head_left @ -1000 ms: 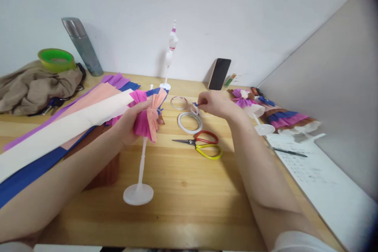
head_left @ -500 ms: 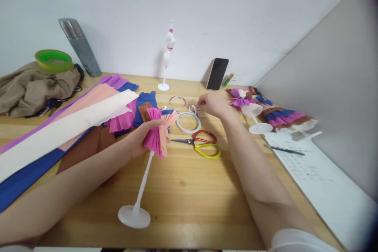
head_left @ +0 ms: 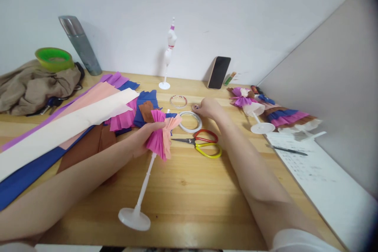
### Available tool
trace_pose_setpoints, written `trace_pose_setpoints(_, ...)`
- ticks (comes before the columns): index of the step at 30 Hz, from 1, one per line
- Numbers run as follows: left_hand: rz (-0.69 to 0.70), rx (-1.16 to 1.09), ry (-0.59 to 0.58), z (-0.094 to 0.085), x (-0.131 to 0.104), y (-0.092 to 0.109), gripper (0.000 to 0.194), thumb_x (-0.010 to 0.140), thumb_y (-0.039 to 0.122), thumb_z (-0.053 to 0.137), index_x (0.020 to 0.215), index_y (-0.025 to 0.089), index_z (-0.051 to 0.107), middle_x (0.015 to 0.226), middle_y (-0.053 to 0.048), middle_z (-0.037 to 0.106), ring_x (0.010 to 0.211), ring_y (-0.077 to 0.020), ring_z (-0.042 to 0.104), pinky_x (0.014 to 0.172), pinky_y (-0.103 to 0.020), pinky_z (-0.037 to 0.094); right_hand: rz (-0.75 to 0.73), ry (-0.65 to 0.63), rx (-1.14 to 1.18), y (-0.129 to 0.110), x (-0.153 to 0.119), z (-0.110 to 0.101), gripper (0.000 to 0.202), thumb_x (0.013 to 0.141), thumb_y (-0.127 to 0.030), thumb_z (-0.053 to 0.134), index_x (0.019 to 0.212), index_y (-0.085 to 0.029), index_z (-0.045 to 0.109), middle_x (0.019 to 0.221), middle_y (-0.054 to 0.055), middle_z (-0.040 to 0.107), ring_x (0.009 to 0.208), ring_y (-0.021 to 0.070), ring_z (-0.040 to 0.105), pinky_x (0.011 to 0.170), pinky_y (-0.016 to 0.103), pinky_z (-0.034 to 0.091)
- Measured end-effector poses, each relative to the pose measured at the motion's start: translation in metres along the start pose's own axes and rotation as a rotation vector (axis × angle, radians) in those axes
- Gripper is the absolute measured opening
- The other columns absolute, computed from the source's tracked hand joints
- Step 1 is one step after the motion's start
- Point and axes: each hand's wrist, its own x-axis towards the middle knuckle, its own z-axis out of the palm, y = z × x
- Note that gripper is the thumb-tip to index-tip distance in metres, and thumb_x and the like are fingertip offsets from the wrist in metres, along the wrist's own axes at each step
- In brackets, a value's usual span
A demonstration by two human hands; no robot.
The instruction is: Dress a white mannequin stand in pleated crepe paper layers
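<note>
My left hand (head_left: 152, 134) is closed around a small white mannequin stand (head_left: 144, 185), tilted, its round base toward me. Pleated magenta paper (head_left: 156, 147) and peach paper (head_left: 171, 124) fan out at the top of the stand, under my fingers. Farther right, my right hand (head_left: 210, 109) pinches a small white tape roll (head_left: 195, 107) low over the table; most of the roll is hidden by the fingers. A larger white tape ring (head_left: 190, 122) lies just in front of that hand. Nearby are scissors (head_left: 203, 143) with one red and one yellow handle.
Crepe paper strips (head_left: 71, 122) cover the left side. At the back stand a flask (head_left: 82, 47), a bare mannequin (head_left: 169, 53) and a phone (head_left: 219, 73). Dressed mannequins (head_left: 291, 116) lie at right by a pen (head_left: 289, 150) and white sheet (head_left: 319, 181). A clear ring (head_left: 178, 101) lies mid-table.
My right hand has closed over the small tape roll, which showed more openly before. My left hand still holds the mannequin stand. The view has shifted slightly.
</note>
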Motion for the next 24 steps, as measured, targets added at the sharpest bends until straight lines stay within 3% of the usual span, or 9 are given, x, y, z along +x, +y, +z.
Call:
trace_pose_setpoints(4, 0.022, 0.032, 0.043, 0.0, 0.0, -0.001, 0.026, 0.081, 0.034, 0.073, 0.093, 0.012, 0.071, 0.071, -0.009, 0.071, 0.062, -0.0203, 0.069, 0.06, -0.028, 0.056, -0.023, 0.019, -0.008, 0.001, 0.004, 0.006, 0.036, 0.093, -0.03, 0.048, 0.099, -0.007, 0.076, 0.098, 0.024, 0.076, 0.087, 0.0265, 0.071, 0.067, 0.029, 0.042)
trace_pose_setpoints(9, 0.032, 0.062, 0.055, 0.001, 0.0, 0.0, 0.023, 0.078, 0.032, 0.076, 0.082, 0.01, 0.072, 0.067, -0.011, 0.07, 0.061, -0.0211, 0.068, 0.06, -0.029, 0.056, -0.02, 0.038, 0.007, 0.006, 0.005, 0.004, 0.04, 0.092, -0.033, 0.047, 0.092, -0.008, 0.078, 0.091, 0.023, 0.076, 0.078, 0.0249, 0.069, 0.061, 0.03, 0.04)
trace_pose_setpoints(13, 0.006, 0.059, 0.055, 0.003, 0.001, 0.002, 0.02, 0.082, 0.029, 0.069, 0.08, 0.01, 0.07, 0.068, -0.011, 0.068, 0.058, -0.0199, 0.067, 0.056, -0.029, 0.056, 0.004, 0.068, 0.034, 0.013, 0.001, -0.008, 0.038, 0.088, -0.037, 0.051, 0.082, -0.009, 0.077, 0.08, 0.018, 0.075, 0.068, 0.0215, 0.064, 0.057, 0.03, 0.037)
trace_pose_setpoints(17, -0.029, 0.077, 0.073, 0.006, 0.001, 0.005, 0.02, 0.084, 0.027, 0.064, 0.078, 0.008, 0.069, 0.068, -0.014, 0.069, 0.058, -0.0218, 0.068, 0.054, -0.03, 0.057, 0.031, 0.138, 0.073, 0.027, -0.014, -0.026, 0.037, 0.089, -0.039, 0.051, 0.083, -0.011, 0.074, 0.076, 0.012, 0.071, 0.068, 0.0196, 0.06, 0.057, 0.029, 0.037)
trace_pose_setpoints(20, -0.019, 0.088, 0.109, 0.009, 0.004, 0.006, 0.019, 0.086, 0.024, 0.058, 0.08, 0.009, 0.069, 0.067, -0.013, 0.07, 0.058, -0.0213, 0.068, 0.055, -0.03, 0.058, 0.04, 0.246, 0.182, 0.041, -0.032, -0.035, 0.029, 0.084, -0.036, 0.06, 0.074, -0.012, 0.071, 0.063, 0.007, 0.062, 0.062, 0.0171, 0.054, 0.056, 0.028, 0.038)
trace_pose_setpoints(24, 0.032, 0.111, 0.137, 0.015, 0.006, 0.005, 0.016, 0.086, 0.022, 0.057, 0.086, 0.011, 0.069, 0.063, -0.01, 0.07, 0.055, -0.0208, 0.067, 0.053, -0.029, 0.056, 0.078, 0.266, 0.235, 0.052, -0.058, -0.04, 0.028, 0.082, -0.035, 0.064, 0.066, -0.013, 0.066, 0.054, 0.001, 0.048, 0.056, 0.014, 0.047, 0.056, 0.028, 0.04)
